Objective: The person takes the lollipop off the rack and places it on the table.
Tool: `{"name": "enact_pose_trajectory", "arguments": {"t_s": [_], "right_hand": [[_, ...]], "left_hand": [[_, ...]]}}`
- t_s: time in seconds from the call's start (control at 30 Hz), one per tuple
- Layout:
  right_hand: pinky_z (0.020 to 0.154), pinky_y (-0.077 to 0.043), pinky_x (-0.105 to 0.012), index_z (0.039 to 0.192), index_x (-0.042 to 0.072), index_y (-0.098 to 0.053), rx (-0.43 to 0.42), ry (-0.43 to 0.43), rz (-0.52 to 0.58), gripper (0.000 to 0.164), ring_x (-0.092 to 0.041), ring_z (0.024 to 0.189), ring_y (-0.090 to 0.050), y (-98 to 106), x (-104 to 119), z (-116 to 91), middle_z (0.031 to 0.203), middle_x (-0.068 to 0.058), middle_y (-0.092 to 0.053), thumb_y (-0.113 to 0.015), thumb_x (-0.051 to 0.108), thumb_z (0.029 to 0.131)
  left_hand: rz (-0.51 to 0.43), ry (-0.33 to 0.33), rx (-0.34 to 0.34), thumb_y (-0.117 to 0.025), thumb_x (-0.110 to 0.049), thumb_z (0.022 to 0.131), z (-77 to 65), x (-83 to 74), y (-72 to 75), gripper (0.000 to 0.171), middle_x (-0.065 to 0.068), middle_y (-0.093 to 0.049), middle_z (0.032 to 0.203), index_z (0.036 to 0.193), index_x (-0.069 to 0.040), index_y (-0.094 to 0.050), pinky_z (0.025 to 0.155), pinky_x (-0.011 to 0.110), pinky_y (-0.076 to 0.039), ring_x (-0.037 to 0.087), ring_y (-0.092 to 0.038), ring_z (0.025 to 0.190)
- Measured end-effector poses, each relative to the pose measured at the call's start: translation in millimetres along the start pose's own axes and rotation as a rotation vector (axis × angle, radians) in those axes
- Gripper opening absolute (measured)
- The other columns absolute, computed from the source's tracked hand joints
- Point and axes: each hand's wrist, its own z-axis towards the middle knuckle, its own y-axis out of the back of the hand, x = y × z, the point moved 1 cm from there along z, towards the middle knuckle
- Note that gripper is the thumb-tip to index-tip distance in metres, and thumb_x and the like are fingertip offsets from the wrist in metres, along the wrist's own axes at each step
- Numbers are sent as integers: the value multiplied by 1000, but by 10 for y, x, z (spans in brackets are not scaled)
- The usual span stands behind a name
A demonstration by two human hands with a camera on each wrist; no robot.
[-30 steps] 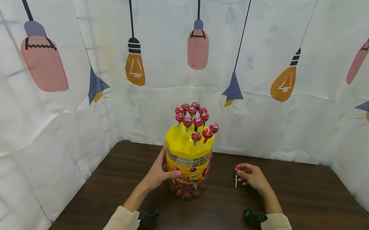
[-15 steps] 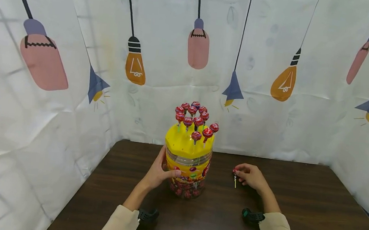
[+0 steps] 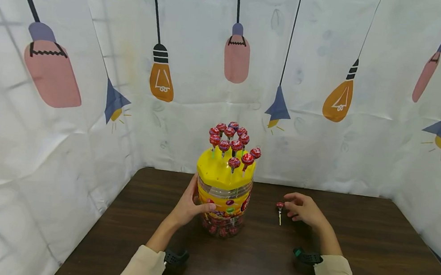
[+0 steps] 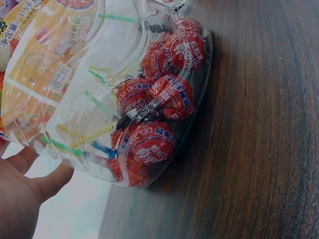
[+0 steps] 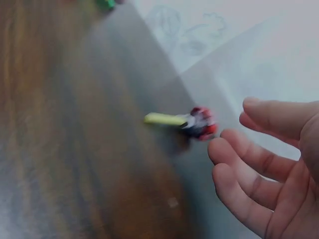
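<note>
A clear plastic candy jar (image 3: 224, 223) with a yellow lid (image 3: 220, 173) stands on the table left of centre in the head view. Several red lollipops (image 3: 236, 145) stick up from the lid. My left hand (image 3: 189, 208) grips the jar's left side, thumb across the front label. Through the wall, more wrapped lollipops (image 4: 152, 143) show at the jar's bottom in the left wrist view. To the right, a single lollipop (image 3: 279, 205) with a yellow stick (image 5: 167, 119) is on the table. My right hand (image 3: 306, 210) is beside it, fingers apart and holding nothing, fingertips close to the candy head.
The dark wooden table (image 3: 239, 269) reaches back to a white curtain (image 3: 188, 138) printed with lamps and bulbs. That curtain also hangs along the left and right sides. Dark straps (image 3: 176, 257) circle both wrists.
My right fingers have let go of the single lollipop and drawn slightly right, away from it. My left hand and the jar have stayed in place.
</note>
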Motion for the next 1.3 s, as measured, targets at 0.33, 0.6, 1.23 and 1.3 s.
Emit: {"name": "enact_pose_trajectory", "arguments": {"t_s": [0.33,0.6,1.23,1.3], "right_hand": [[82,-61,-40,138,5,-58,-90,171,111,41,-27,93,-71,69,584,-116,110,-16,-66,-61,29,104],[78,-61,-34,132,7,-63,-180,374,213,32,-23,92,-71,-34,1062,-268,105,3,-71,-62,20,103],[74,-61,-29,140,2,-56,-221,714,403,41,-15,103,-72,-482,1645,-385,121,-7,-70,-61,-1,99],[74,-61,-29,141,2,-55,-220,715,403,42,-16,103,-72,-496,1669,-380,123,-8,-70,-60,-1,100]], "left_hand": [[-9,4,-2,-77,-31,92,-1,10,-2,93,4,-46,149,163,-33,-16,111,56,-42,16,-52,131],[-49,-9,18,-75,-27,93,2,20,-6,94,6,-44,150,163,-31,-12,113,46,-43,17,-52,132],[-61,-1,9,-75,-28,93,4,9,-24,94,4,-43,151,163,-34,-12,114,46,-42,19,-51,132],[-58,-4,13,-75,-28,93,12,16,-20,94,3,-42,151,163,-34,-11,114,47,-41,19,-51,132]]}}
